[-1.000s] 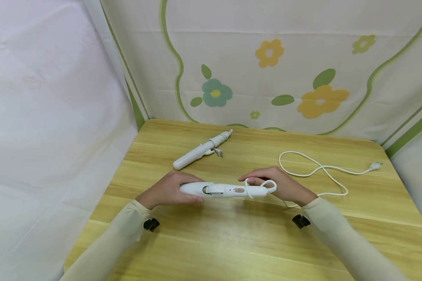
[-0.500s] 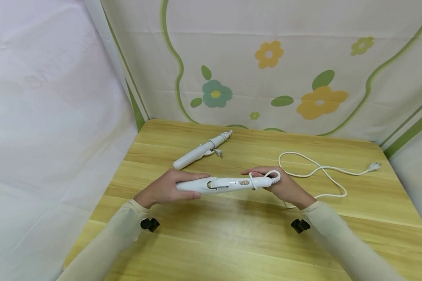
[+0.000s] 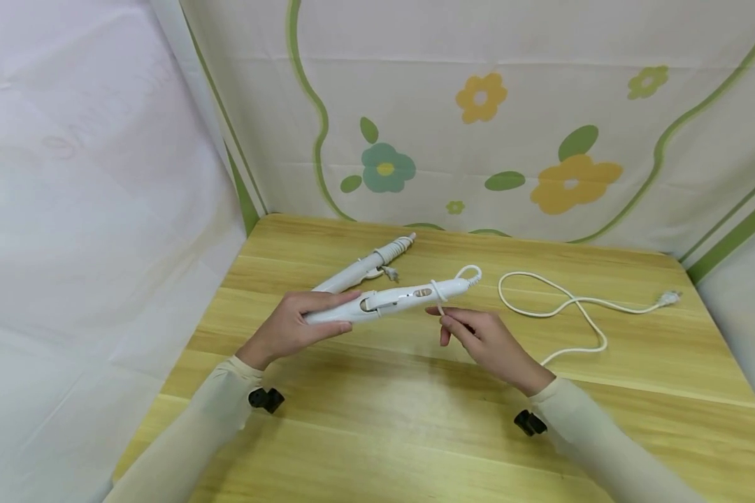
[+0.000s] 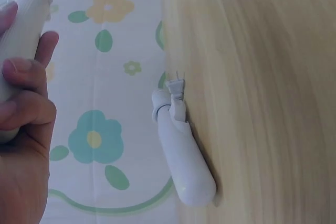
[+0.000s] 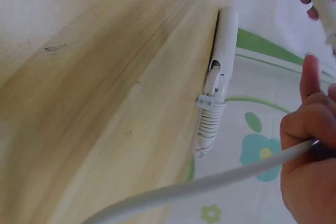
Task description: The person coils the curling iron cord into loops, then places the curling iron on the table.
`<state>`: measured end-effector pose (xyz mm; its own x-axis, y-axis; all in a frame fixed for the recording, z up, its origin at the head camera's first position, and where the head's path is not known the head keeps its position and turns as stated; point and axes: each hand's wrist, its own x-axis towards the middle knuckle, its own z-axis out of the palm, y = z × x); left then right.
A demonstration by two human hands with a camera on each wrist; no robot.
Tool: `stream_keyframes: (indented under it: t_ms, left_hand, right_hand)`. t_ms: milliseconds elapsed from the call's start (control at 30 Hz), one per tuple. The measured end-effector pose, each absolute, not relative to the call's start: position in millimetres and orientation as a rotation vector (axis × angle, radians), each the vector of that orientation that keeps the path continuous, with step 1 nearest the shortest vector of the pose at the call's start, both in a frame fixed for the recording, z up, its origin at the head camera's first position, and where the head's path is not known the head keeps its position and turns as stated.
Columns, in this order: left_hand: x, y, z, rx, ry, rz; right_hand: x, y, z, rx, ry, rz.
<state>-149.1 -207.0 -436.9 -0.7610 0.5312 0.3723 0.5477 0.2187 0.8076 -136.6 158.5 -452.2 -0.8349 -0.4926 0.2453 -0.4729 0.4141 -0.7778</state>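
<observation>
My left hand (image 3: 292, 325) grips the wide end of a white curling iron (image 3: 403, 300), raised above the table with its handle tilted up to the right. One turn of its white cord (image 3: 441, 299) crosses the handle near the cord end. Just below that end, my right hand (image 3: 492, 346) pinches the cord between thumb and fingers. In the right wrist view, the cord (image 5: 210, 184) runs out from the curled right hand (image 5: 310, 129). Behind the left hand lies a second white curling iron (image 3: 358, 271), its cord wound round its handle; the held one partly covers it in the head view.
The loose cord continues in a loop (image 3: 541, 316) over the right side of the wooden table (image 3: 377, 433), ending in a plug (image 3: 670, 298). The second iron's small plug (image 3: 390, 273) sticks out beside it. A flower-patterned cloth (image 3: 440, 140) hangs behind the table.
The left hand has tilted the curling iron so its cord end has risen, moving away from me. The right hand has come off the handle, lower and nearer, and holds the cord.
</observation>
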Motion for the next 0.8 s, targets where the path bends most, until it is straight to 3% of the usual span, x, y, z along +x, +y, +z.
stream_keyframes:
  t_ms: [200,800]
  left_hand:
    - [-150,-205,-441,-1.075,-2.413,-1.442]
    - [-155,-214,-447,-0.97,-2.408,-1.039]
  right_hand:
    - [-129,152,-445,-1.054,2.833,-1.269]
    - [-124,164,-430,-1.076,3.022,-0.895]
